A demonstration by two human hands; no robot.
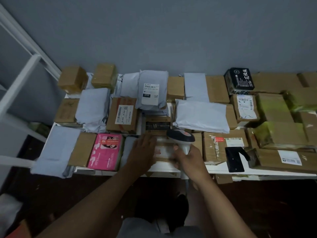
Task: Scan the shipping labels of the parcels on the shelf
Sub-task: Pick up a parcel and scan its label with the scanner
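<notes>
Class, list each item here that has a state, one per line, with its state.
Left hand: fingers straight, pressing on the carton.
Right hand: gripping the scanner.
Scanner: held, head over the carton.
Carton: flat on the shelf.
Pink box: lying untouched.

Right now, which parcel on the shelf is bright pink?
The pink box at the front edge, just left of the left hand. The parcels around it are brown cardboard or grey bags.

Lower centre of the frame: the left hand [143, 150] and scanner [181, 137] hide much of a cardboard parcel [163, 149], its label blurred. At the right edge, stacked boxes [307, 103] are cut off. Label print [123, 115] is mostly unreadable.
</notes>
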